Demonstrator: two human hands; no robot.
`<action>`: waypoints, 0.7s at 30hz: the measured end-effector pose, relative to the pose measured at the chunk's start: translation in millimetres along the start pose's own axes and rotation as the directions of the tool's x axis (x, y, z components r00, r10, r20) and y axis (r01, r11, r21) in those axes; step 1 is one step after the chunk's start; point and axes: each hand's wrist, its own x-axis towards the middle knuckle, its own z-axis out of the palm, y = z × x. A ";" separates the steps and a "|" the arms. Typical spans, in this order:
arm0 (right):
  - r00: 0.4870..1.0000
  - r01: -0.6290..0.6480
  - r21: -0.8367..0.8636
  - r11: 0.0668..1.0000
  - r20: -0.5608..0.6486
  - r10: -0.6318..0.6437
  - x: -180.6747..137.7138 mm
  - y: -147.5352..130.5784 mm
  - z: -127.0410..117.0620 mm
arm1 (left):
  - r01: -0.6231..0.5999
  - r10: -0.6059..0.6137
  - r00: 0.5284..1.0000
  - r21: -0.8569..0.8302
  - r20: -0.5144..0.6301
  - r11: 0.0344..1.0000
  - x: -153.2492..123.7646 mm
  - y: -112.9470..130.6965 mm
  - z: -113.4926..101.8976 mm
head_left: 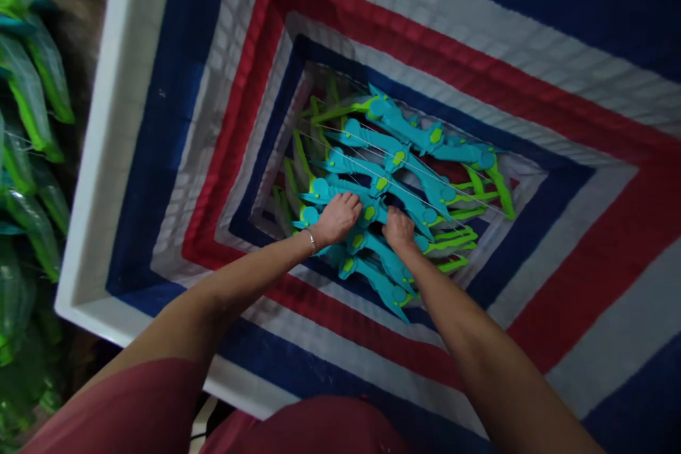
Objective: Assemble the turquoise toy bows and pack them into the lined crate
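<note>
Several turquoise and lime-green toy bows with thin white strings lie in a row at the bottom of a deep, striped-lined crate. My left hand point(339, 218), with a bracelet at the wrist, is closed over the left limb of one toy bow point(325, 189) in the near half of the row. Fingers curled, my right hand point(399, 228) grips this bow just right of its middle. Another toy bow point(436, 136) lies at the far side of the row. My hands and forearms partly cover the nearer bows.
The crate's white rim point(98, 135) runs along the left and near sides. Red, white and blue striped sheeting point(574, 277) lines its walls. Outside on the left, more green and turquoise pieces point(26, 85) in clear plastic are piled up.
</note>
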 end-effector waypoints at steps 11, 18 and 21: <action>1.000 0.009 -0.043 0.999 0.014 -0.009 3.9 8.6 1.5 | 0.036 -0.036 0.999 0.028 0.004 0.999 62.6 -31.3 13.8; 0.999 0.000 -0.080 0.997 0.050 0.004 7.3 6.3 -4.5 | 0.027 -0.029 0.996 -0.020 -0.081 0.999 63.1 -30.3 23.8; 0.999 0.028 -0.074 0.997 0.039 -0.025 0.4 1.5 -13.9 | 0.022 -0.019 0.992 0.018 -0.124 1.000 54.0 -26.5 9.6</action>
